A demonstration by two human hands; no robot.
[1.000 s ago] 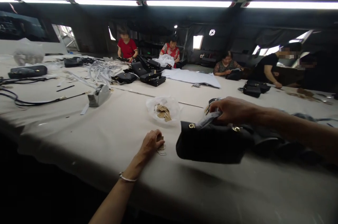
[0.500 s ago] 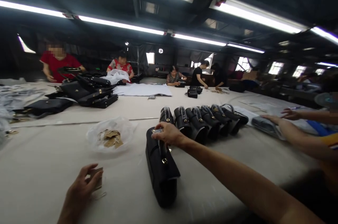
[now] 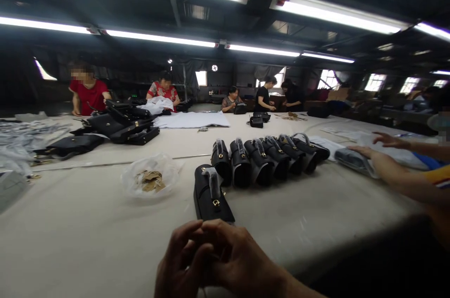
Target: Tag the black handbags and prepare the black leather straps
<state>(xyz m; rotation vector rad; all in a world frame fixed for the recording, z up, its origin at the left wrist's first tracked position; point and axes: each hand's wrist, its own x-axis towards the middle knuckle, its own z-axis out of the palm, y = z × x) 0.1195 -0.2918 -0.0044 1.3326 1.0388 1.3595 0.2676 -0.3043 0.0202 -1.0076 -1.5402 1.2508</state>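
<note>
My left hand [image 3: 183,260] and my right hand [image 3: 239,256] are together at the front of the table, fingers bent and meeting. The brown card tag that my left hand held half a second ago is hidden behind the fingers. What my right fingers pinch, if anything, does not show. Just beyond them stands a black handbag [image 3: 206,199] with gold-coloured fittings and a clear wrap on its handle; my hands cover its lower end. Behind it, several similar black handbags [image 3: 262,162] form a row. To the left lies a clear plastic bag [image 3: 131,183] holding brown card tags [image 3: 153,180].
Black bags [image 3: 116,124] are heaped on the pale table [image 3: 87,237] at the far left. At right, a co-worker's hands [image 3: 372,155] rest near a plastic-wrapped item [image 3: 355,161]. Other people work along the far side. A grey box [image 3: 12,190] sits at the left edge.
My right hand has let go of the handbag's handle and come down toward me. My left hand has moved right to meet it. The handbag stays standing.
</note>
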